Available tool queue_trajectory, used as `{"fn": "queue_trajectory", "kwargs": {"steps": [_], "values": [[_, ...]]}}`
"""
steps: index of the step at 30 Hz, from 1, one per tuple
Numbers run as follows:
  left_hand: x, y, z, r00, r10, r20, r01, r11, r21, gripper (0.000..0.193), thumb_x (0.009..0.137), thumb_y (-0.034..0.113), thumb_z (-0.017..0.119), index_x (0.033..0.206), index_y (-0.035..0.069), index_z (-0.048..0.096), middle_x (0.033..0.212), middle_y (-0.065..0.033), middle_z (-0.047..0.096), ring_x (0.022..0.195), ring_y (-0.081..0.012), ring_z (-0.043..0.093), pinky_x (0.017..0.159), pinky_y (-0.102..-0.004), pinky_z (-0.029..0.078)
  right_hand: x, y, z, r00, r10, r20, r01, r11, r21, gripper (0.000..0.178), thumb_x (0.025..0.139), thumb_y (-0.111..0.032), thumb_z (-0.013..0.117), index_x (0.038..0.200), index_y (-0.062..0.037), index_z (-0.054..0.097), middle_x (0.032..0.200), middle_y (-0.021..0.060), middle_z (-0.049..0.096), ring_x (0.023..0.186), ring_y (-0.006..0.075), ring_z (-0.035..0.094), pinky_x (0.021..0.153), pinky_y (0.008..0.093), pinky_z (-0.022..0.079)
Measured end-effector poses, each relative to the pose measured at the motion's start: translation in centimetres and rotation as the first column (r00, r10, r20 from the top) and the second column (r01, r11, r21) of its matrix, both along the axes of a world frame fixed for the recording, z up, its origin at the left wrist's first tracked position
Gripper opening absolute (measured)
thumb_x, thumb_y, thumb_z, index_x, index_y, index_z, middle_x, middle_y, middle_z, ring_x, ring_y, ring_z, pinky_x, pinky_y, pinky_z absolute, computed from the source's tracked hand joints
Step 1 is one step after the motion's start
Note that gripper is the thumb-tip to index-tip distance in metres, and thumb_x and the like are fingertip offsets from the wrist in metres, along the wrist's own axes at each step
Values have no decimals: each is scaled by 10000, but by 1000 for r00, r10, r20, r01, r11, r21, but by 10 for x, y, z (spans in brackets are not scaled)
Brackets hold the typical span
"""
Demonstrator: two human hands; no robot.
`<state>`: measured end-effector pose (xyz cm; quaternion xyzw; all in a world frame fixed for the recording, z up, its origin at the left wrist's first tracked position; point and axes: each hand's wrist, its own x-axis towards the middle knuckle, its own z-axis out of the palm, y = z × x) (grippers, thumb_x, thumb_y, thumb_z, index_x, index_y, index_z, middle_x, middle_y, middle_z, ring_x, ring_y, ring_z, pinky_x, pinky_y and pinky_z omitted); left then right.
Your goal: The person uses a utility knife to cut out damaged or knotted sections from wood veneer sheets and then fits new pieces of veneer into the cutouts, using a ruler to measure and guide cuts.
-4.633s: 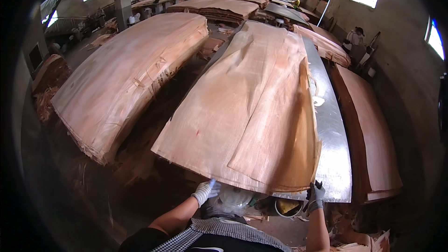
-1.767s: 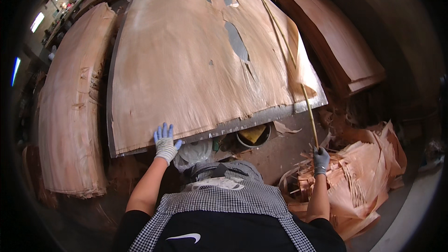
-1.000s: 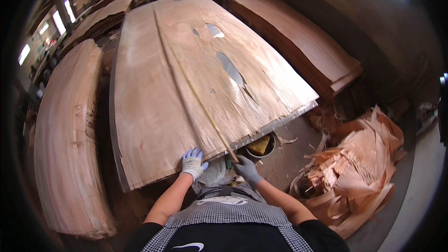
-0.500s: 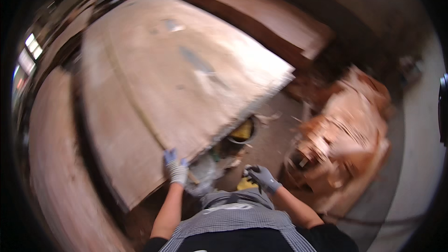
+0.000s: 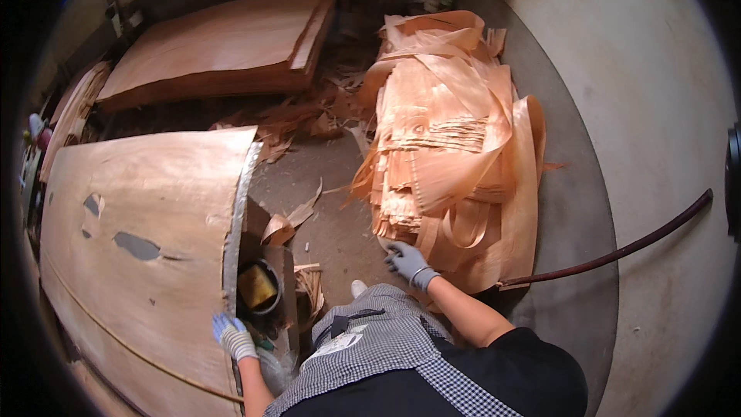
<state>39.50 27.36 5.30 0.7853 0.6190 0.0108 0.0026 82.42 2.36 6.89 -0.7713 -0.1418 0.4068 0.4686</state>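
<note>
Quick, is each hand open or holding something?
Left hand: open, at the sheet.
Right hand: by the scrap pile; open or closed, can't tell.

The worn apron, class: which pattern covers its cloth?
The apron has small black-and-white checks, seen best in the head view.

This is a veneer workshop: stacked wood sheets (image 5: 216, 38), a heap of strips (image 5: 451, 139) and scrap-strewn floor (image 5: 340, 220) show it.

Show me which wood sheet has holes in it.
The sheet at the left hand, with grey showing through its gaps; the broad stack beyond it shows an unbroken top.
</note>
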Motion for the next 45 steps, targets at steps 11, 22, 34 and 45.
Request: {"fn": "queue_trajectory", "kwargs": {"steps": [11,22,34,45], "values": [[20,47,42,956,182,-231,-232,949,-212,322,872,269,488,925,1,658,1003,-256,614,930,-388,588,842,-457,457,266,-43,33,356,-317,879,658,753,5,282,774,-5,519,1038,-41,611,1276,290,422,1147,360,452,964,369,382],[205,249,95,947,-170,271,164,985,43,265,833,152,528,1022,-6,625,1031,-196,617,962,-347,572,871,-418,444,403,74,105,477,-587,654,651,736,185,371,831,-28,515,1196,27,543,1042,126,620,706,155,564,597,278,501],[561,345,228,427,-748,508,778,590,214,816,720,340,679,1359,-17,319,1349,-253,386,1261,-407,345,1061,-467,259,253,483,199,862,88,499,-334,839,430,479,855,-11,540,1320,22,429,1239,129,520,863,119,516,773,241,447],[601,585,253,722,-557,409,359,809,466,186,774,142,531,933,131,626,789,-101,621,746,-279,591,693,-388,474,372,660,283,733,671,-111,-549,680,486,386,887,-83,554,1246,40,480,1014,167,652,847,250,659,717,348,547]]}}
